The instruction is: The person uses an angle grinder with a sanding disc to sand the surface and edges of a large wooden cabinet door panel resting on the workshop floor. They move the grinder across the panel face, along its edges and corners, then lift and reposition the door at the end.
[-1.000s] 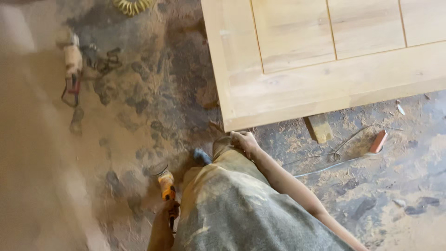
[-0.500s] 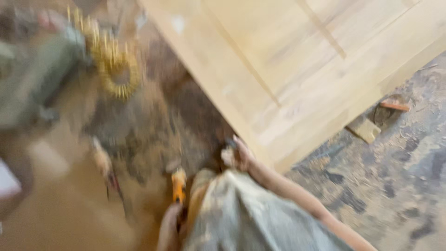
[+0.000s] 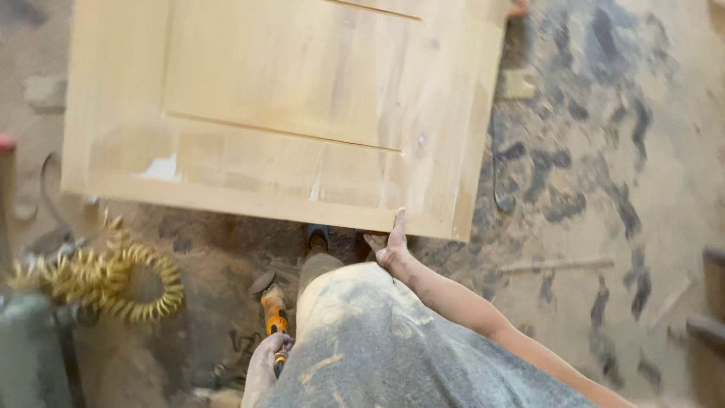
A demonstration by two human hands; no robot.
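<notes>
door (image 3: 279,113) now upright-framed (view swung); right hand (image 3: 393,245) seemingly still touching.

**One head camera, looking straight down**

A single view comes from the person's head, facing steeply down over their own torso, which fills the lower middle of the frame. The wooden door panel (image 3: 279,113) fills the upper left; dusty floor (image 3: 619,166) takes the right. Both hands sit close, low in the frame.
</notes>
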